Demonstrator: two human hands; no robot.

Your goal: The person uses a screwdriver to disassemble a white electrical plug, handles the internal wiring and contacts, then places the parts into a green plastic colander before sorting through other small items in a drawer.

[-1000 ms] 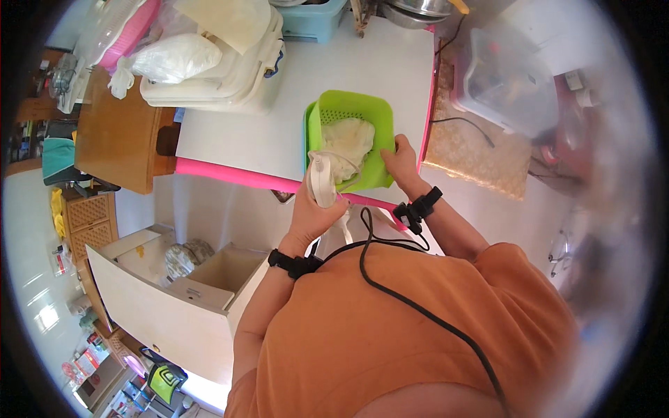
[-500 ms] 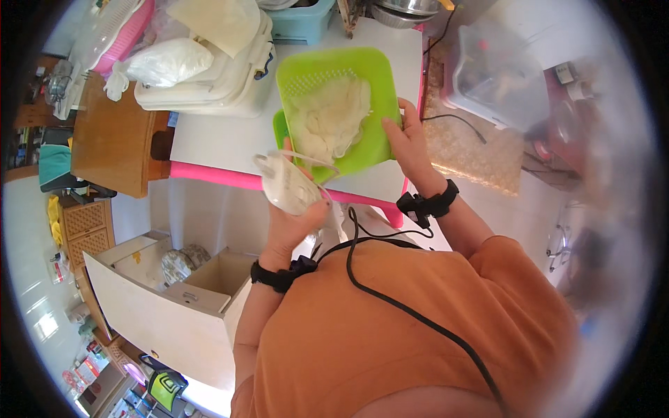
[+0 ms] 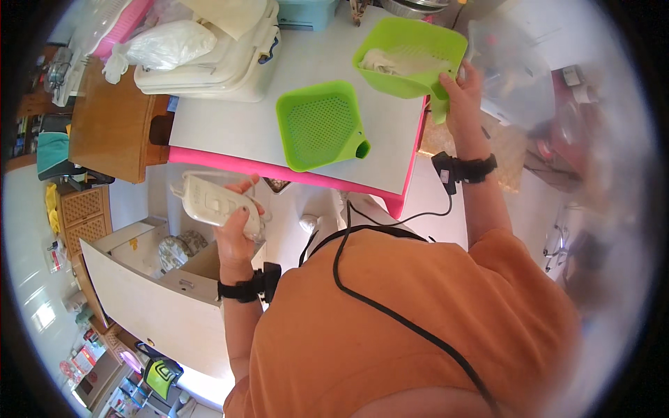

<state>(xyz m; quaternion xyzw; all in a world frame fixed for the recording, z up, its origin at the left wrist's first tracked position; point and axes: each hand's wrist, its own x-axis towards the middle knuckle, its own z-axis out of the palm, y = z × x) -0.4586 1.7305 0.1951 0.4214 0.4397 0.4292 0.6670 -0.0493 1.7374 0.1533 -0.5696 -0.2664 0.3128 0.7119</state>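
In my left hand (image 3: 237, 223) is a white oblong plastic device (image 3: 214, 200) that looks like a power strip with a cord; my thumb lies across its face. It is held in front of the table's pink edge. My right hand (image 3: 465, 97) grips the side of a green perforated basket (image 3: 425, 76), lifted and tilted over the table's right side. Pale crumpled stuff (image 3: 382, 61) lies in it, too unclear to name. A second green perforated basket (image 3: 317, 125) with a spout-like corner rests on the white table (image 3: 240, 136) between my hands.
A white lidded box (image 3: 209, 80) with a plastic bag (image 3: 171, 47) on it stands at the back left. Metal bowls (image 3: 411, 8) sit at the back right, near a clear plastic bin (image 3: 512, 76). An open drawer (image 3: 198, 275) is at my lower left. A black cable (image 3: 390, 306) crosses my shirt.
My right hand has carried the filled basket up and right, uncovering the second basket beneath. My left hand has moved left and down with the white device, away from the baskets.
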